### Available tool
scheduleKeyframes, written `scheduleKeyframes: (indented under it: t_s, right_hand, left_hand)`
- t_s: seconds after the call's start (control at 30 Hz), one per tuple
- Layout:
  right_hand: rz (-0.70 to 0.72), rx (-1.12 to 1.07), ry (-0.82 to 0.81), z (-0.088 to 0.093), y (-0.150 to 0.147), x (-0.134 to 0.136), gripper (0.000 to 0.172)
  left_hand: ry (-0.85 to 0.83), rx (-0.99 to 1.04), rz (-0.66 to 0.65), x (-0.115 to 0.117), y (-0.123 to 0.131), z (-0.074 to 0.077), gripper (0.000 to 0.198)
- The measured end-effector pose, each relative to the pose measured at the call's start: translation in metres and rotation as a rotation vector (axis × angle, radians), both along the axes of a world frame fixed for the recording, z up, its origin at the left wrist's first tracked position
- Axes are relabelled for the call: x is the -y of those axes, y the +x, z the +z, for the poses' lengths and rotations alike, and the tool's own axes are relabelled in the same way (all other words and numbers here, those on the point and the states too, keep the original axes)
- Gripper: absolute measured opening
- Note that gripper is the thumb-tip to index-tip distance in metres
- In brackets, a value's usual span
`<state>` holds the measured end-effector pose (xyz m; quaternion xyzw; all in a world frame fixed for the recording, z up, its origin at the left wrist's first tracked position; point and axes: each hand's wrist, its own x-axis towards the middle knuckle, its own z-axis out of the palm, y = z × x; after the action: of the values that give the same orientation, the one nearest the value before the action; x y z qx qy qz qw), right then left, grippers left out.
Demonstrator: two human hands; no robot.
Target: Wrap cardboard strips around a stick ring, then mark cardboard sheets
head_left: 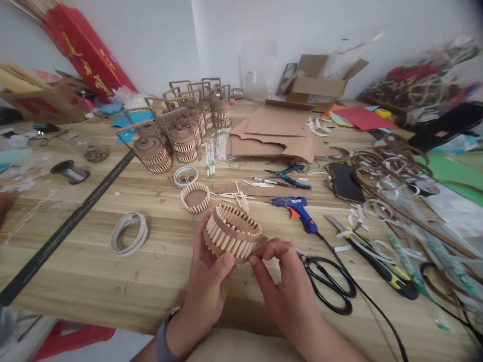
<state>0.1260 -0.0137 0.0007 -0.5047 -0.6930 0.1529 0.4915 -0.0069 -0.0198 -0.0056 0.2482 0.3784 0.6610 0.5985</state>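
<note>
A small round basket (231,236) of pale wooden sticks, ringed by brown strips, is tilted above the table's near side. Wrapped round its left side and base is my left hand (209,271), with the thumb on the front. At the basket's lower right edge, my right hand (279,264) pinches the end of a brown strip between thumb and fingers. Just beyond stands a smaller ring of sticks (195,197) on a brown base. Loose wooden sticks (241,197) lie behind the basket. Black-handled scissors (328,284) rest close to my right hand.
Right of the basket lie a blue glue gun (296,207), pliers (290,177), a utility knife (377,261), a phone (347,182) and tangled strips. White rolls (129,234) sit left. Several finished lidded baskets (183,143) stand behind, beside cardboard sheets (271,125).
</note>
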Motion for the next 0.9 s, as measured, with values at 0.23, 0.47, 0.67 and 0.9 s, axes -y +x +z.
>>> scheduleKeyframes:
  t_s: [0.23, 0.47, 0.67, 0.9]
  right_hand:
    - [0.019, 0.016, -0.156, -0.010, 0.007, -0.008, 0.014]
    - [0.089, -0.079, -0.151, 0.002, 0.006, 0.000, 0.014]
    - [0.053, -0.128, -0.210, 0.006, 0.005, -0.001, 0.011]
    - [0.086, -0.254, -0.351, 0.006, 0.012, -0.003, 0.016]
  left_hand:
    - [-0.011, 0.053, -0.047, 0.000, -0.002, 0.002, 0.083]
    - [0.021, 0.033, -0.077, -0.001, 0.000, 0.004, 0.076]
    - [0.087, 0.037, -0.116, -0.001, 0.002, 0.000, 0.067]
    - [0.097, -0.036, -0.112, 0.000, -0.007, -0.008, 0.072]
